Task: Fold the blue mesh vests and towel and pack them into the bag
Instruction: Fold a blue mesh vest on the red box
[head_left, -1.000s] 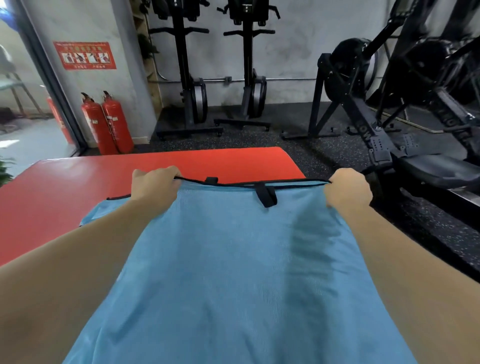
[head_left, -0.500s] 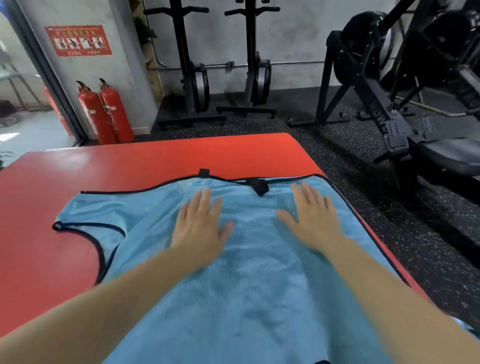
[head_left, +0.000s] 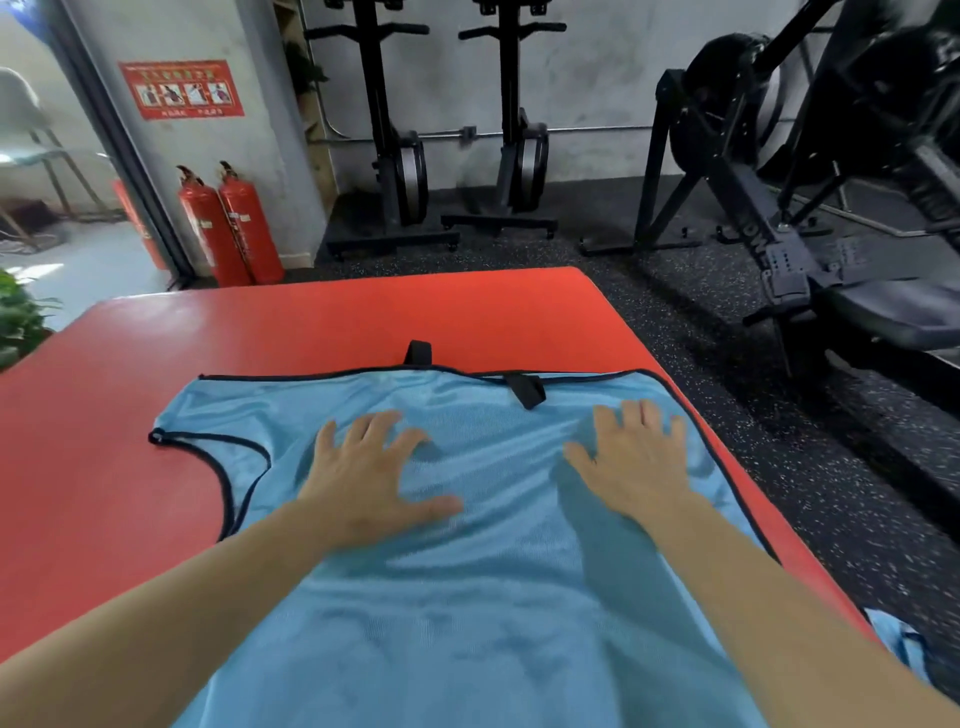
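Both hands lie flat with fingers spread and grip nothing: the left hand and the right hand press on the blue mesh vest. It lies spread on the red table, close to its right edge, with a dark-trimmed armhole to the left. A black strap lies at the vest's far hem. More blue fabric hangs off the table's right edge.
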